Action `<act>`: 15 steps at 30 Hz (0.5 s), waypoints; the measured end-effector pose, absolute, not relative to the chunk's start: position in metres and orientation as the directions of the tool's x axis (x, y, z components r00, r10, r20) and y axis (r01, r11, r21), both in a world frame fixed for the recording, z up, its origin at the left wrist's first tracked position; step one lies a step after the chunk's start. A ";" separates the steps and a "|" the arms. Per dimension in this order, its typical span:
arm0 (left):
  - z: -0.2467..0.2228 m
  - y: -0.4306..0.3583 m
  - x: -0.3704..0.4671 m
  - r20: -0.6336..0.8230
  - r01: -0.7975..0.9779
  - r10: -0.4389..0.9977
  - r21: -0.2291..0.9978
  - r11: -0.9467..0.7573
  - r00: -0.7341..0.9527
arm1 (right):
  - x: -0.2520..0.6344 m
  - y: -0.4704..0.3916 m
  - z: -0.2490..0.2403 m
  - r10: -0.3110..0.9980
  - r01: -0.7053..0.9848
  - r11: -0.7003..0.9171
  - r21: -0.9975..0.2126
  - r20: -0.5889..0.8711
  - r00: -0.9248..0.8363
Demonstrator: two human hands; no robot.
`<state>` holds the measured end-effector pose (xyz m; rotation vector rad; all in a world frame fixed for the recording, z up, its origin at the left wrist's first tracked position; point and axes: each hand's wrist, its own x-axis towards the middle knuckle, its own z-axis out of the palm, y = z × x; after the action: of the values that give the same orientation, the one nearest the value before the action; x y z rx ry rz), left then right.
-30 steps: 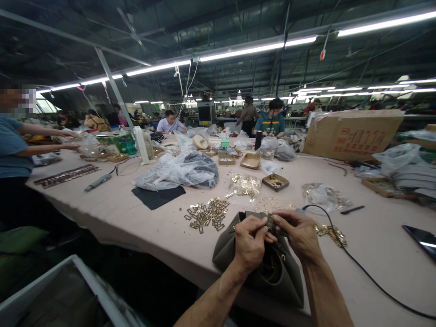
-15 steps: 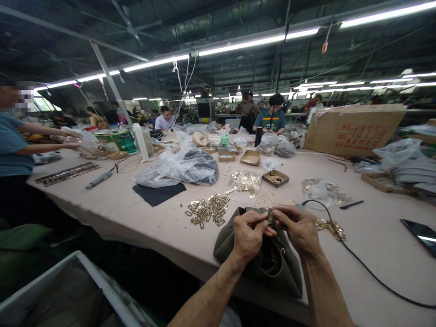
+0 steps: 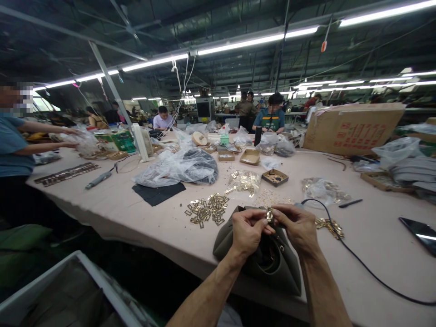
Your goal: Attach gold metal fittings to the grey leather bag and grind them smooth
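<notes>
A small gold metal clasp (image 3: pixel 270 215) is pinched between my two hands above an olive-grey handbag (image 3: pixel 225 238). My left hand (image 3: pixel 248 231) closes on its left side with thumb and fingers. On the other side my right hand (image 3: pixel 296 225) grips it the same way. The bag stands at the table's front edge, its dark opening facing me. Whether the clasp is joined to the bag is hidden by my fingers. Left of the bag lies a pile of flat gold frames (image 3: pixel 209 209). More gold pieces (image 3: pixel 329 227) lie right of my right hand.
A black cable (image 3: pixel 354 254) curves across the table (image 3: pixel 378 231) on the right, near a pen (image 3: pixel 350 203) and a phone (image 3: pixel 420 234). Bags of metal parts (image 3: pixel 243 184) and a small tray (image 3: pixel 274 177) stand beyond. A white bin (image 3: pixel 102 284) is lower left. Other people work around.
The clasp has tilted in my fingers, and its face now shines brighter. My hands have stayed in nearly the same place. At the left, a person's hands have shifted slightly on a plastic bag.
</notes>
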<state>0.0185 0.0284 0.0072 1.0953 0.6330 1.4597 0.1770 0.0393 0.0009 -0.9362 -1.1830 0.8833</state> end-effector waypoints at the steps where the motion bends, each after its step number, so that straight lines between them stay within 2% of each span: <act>1: 0.007 0.029 0.019 0.260 -0.447 0.962 0.873 -0.195 0.088 | 0.177 0.040 0.001 0.922 -0.068 0.367 -0.928 0.353 0.159; 10: 0.004 0.036 0.020 0.190 -0.349 0.978 0.925 -0.149 0.086 | 0.173 0.040 0.000 0.913 -0.023 0.381 -0.924 0.372 0.167; 15: 0.006 0.039 0.022 0.170 -0.283 0.976 0.951 -0.125 0.137 | 0.169 0.040 0.004 0.891 0.072 0.406 -0.911 0.412 0.189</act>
<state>0.0217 0.0388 0.0059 1.1787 0.8135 1.3143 0.1687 0.0398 0.0040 -1.0036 -1.2541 0.7392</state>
